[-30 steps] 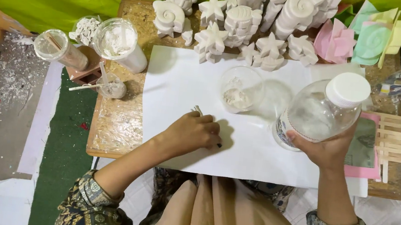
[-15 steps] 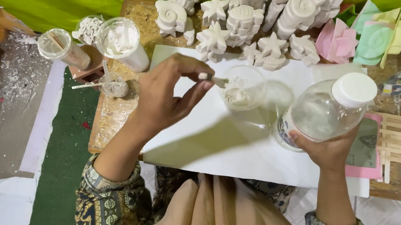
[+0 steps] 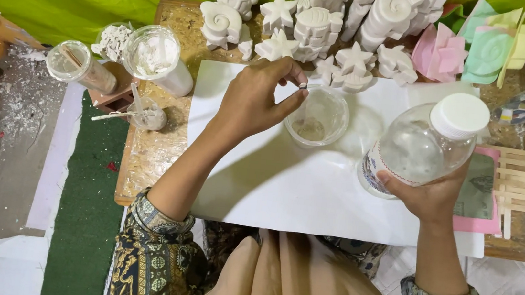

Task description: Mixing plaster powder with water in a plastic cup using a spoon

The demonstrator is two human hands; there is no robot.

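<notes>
Head view, looking straight down: nearest the body, the right hand (image 3: 429, 197) is wrapped around the lower part of a clear plastic bottle (image 3: 422, 148) with a white cap (image 3: 459, 115), fingers clamped on its base, the bottle tilted so its long axis runs up and to the right, cap away from the body. Across the white sheet (image 3: 284, 189) on the counter (image 3: 151, 155), the left hand (image 3: 258, 98) sits further out, thumb and forefinger pinched on a small thin tool whose tip shows just at the rim of the clear cup (image 3: 318, 115). That cup stands between the two hands, touching distance from the left, just left of the bottle. The left hand is clearly the nearer one. Beyond, white plaster figures (image 3: 317, 30) crowd the far edge, with lidless jars (image 3: 155, 58) off to the left.
</notes>
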